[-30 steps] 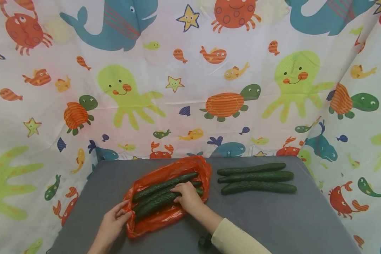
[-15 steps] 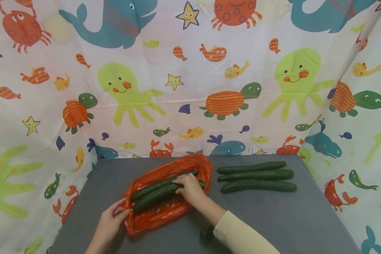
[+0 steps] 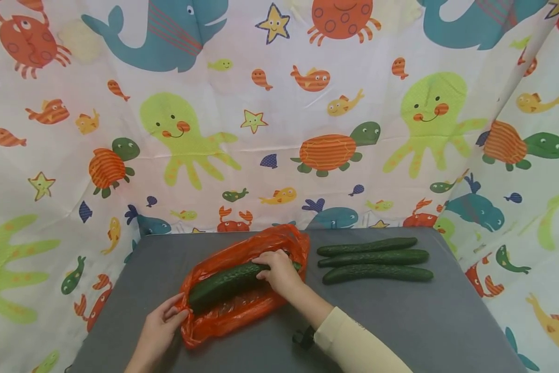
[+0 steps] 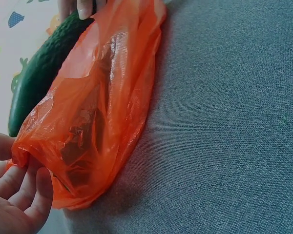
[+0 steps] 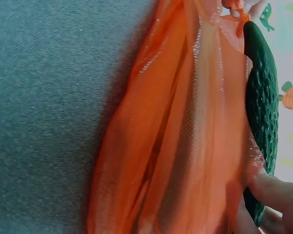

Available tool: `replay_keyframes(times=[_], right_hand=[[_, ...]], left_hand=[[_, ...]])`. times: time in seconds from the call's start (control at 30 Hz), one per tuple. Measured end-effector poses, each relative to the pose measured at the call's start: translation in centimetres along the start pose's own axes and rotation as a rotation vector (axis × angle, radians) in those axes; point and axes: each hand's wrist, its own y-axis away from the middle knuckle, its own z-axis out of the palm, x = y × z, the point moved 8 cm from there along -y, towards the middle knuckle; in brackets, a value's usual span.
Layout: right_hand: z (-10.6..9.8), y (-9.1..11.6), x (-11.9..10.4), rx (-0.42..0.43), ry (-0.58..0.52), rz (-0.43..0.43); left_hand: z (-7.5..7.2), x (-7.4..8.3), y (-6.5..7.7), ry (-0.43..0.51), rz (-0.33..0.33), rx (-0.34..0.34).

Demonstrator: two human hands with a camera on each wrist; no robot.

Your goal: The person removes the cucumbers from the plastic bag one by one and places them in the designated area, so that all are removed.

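Note:
An orange plastic bag [image 3: 244, 322] lies with its mouth spread on the grey table, slanting up to the right. My left hand [image 3: 160, 324] pinches the bag's near left rim between thumb and fingers, seen also in the left wrist view. Over the bag's opening, my right hand [image 3: 279, 272] grips a dark green, bumpy cucumber [image 3: 228, 285] near its right end. In the right wrist view, this cucumber [image 5: 263, 97] stands above the bag's edge, thumb on one side and fingers on the other. Whatever lies beneath it in the bag is mostly hidden.
On the table [image 3: 377, 321], to the right of the bag, three long cucumbers [image 3: 374, 258] lie side by side. A cloth with sea animals [image 3: 270, 150] hangs behind the table and along both sides. A small dark object [image 3: 304, 338] shows by the right sleeve.
My right hand has raised the cucumber and shifted it toward the far side of the bag, so it now covers another cucumber seen earlier. My left hand stays on the rim.

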Motion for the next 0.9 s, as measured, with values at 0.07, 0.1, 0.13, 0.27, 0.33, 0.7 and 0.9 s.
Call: replay_keyframes(times=[0.07,0.1,0.13,0.27,0.33,0.7,0.9], right_hand=[[-0.2,0.0,-0.2,0.005,0.006,-0.004],[-0.3,-0.1,-0.3,0.007,0.006,-0.005],[-0.4,-0.1,-0.4,0.011,0.008,-0.007],[-0.8,-0.3,-1.0,0.014,-0.001,-0.008],[-0.9,-0.4,-1.4,0.007,-0.014,-0.009],[-1.1,-0.3,-4.0,0.013,-0.047,-0.064],[-1.6,-0.3,-4.9,0.028,-0.075,-0.091]], left_hand=[[0.1,0.0,0.0,-0.001,-0.001,-0.007],[0.1,0.0,0.0,-0.006,0.000,-0.008],[0.1,-0.1,0.0,-0.007,-0.003,-0.010],[0.2,-0.2,-0.1,-0.025,-0.009,-0.017],[0.2,-0.2,-0.2,-0.027,-0.006,-0.018],[0.8,-0.2,-0.1,0.026,0.030,-0.033],[0.6,-0.4,-0.2,-0.039,0.013,-0.025]])
